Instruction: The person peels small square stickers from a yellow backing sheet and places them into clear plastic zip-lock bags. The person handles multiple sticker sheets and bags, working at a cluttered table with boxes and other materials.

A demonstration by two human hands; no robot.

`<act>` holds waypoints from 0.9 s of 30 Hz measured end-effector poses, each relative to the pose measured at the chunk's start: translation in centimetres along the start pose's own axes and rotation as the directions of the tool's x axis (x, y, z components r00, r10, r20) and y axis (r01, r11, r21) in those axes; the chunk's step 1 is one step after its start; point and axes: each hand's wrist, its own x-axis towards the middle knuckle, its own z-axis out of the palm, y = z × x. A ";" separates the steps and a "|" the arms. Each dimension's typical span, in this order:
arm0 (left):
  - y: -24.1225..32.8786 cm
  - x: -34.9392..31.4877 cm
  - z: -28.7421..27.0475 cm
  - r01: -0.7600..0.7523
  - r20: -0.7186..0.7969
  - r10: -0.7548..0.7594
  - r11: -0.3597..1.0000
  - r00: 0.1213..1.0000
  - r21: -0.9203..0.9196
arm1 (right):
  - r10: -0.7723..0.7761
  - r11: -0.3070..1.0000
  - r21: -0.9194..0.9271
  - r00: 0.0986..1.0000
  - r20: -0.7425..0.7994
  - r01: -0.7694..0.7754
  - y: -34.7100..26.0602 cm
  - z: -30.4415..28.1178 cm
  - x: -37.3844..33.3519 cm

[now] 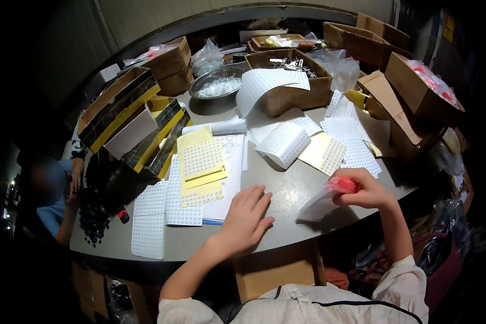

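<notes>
My right hand (364, 189) is closed around a clear plastic bag (319, 205) with something red inside, held just over the table's near right part. What the red thing is, I cannot make out. My left hand (247, 212) rests on the grey table (286, 216) with its fingers stretched out, holding nothing. Left of it lie a yellow printed label sheet (202, 157) and white label sheets (148, 221) on top of papers. Beyond both hands are a curled white label sheet (284, 143) and another yellow sheet (324, 154).
A metal bowl (200, 93) of small clear pieces and a cardboard box (297, 94) of metal parts stand behind. Black-and-yellow boxes (140, 127) are at left, beside a pile of small black parts (94, 216) and a seated person (62, 200). An open carton (278, 272) sits below the table's edge.
</notes>
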 end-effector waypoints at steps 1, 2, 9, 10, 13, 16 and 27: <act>-0.3 -0.7 -0.2 0.029 -0.058 -0.032 0.999 0.998 -0.045 | 0.023 0.985 0.168 0.997 0.077 -0.036 -1.3 0.4 0.6; -0.4 -1.2 -0.5 0.046 -0.116 -0.056 0.995 0.992 -0.090 | 0.034 0.943 0.324 0.988 0.149 -0.081 -2.1 0.7 1.1; -3.4 -5.5 -3.7 0.274 -0.361 -0.335 0.938 0.870 -0.212 | -0.142 0.970 0.243 0.854 0.500 0.019 -3.0 6.4 11.3; -4.0 -6.4 -4.3 0.313 -0.381 -0.363 0.931 0.851 -0.189 | -0.019 0.998 -0.035 0.852 0.523 0.043 -3.5 7.3 12.2; -5.1 -8.4 -5.0 0.417 -0.436 -0.447 0.893 0.781 -0.169 | -0.209 0.773 -0.490 0.892 0.401 0.402 -1.6 10.0 13.8; -6.2 -9.3 -5.4 0.471 -0.434 -0.526 0.850 0.732 -0.237 | -0.503 0.673 -0.465 0.817 0.282 0.575 -1.4 10.6 13.9; -8.1 -1.3 -3.4 0.357 -0.335 -0.492 0.849 0.804 -0.391 | -0.394 0.442 -0.666 0.797 0.458 0.601 0.9 13.9 10.8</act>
